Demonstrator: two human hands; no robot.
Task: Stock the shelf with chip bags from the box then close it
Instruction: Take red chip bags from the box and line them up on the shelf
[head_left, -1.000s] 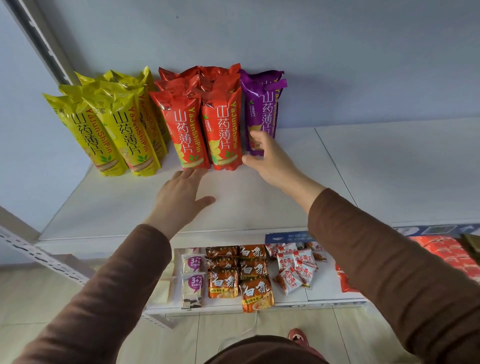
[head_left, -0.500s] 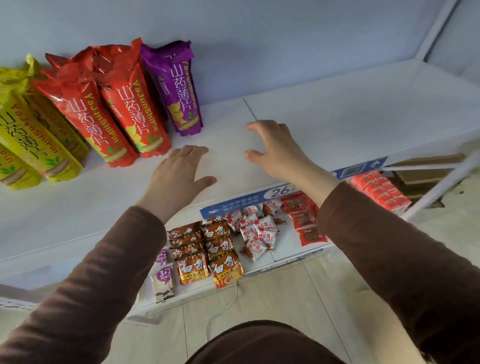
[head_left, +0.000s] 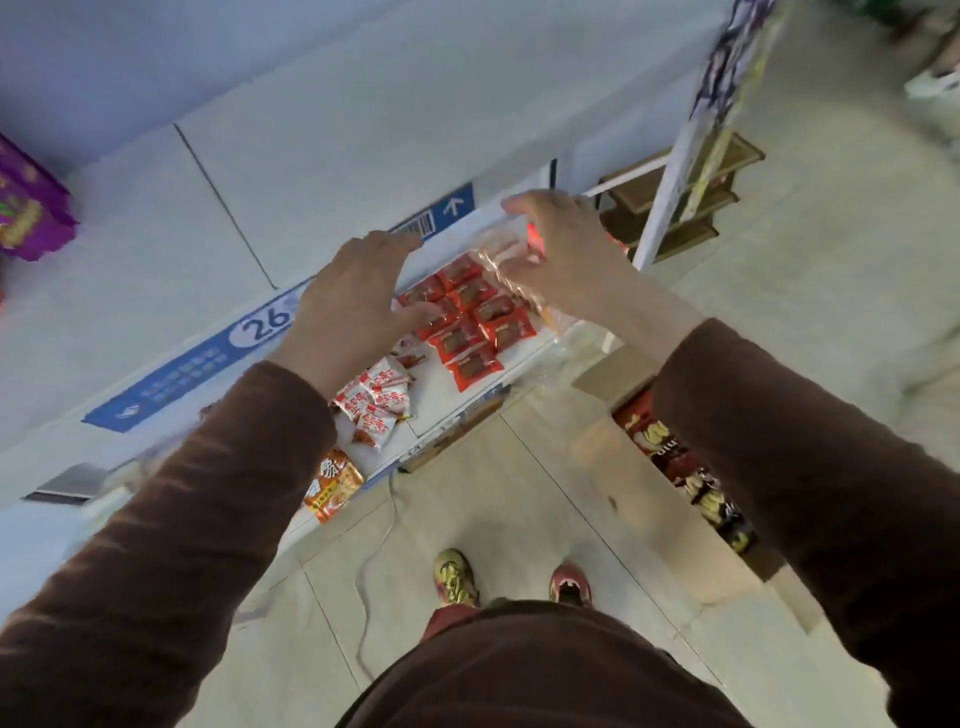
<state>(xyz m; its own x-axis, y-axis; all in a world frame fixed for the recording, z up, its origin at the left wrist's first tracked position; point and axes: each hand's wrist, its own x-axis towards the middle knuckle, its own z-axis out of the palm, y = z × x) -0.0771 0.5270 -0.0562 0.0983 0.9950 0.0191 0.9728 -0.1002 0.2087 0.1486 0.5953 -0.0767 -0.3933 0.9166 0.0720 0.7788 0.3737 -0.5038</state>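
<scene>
Both hands hover at frame centre above the shelf's (head_left: 363, 130) front edge, fingers loosely spread, holding nothing. The left hand (head_left: 353, 306) hangs over the blue label strip (head_left: 171, 376); the right hand (head_left: 563, 260) sits over red packets (head_left: 467, 317) on the lower shelf. A purple bag (head_left: 26, 208) stands at the left edge. The box (head_left: 691, 467), chip bags inside, lies on the floor at lower right, open.

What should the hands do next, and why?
Probably reach down to the box on the floor for another bag: both the left hand and right hand look empty, and the box still shows chip bags.
</scene>
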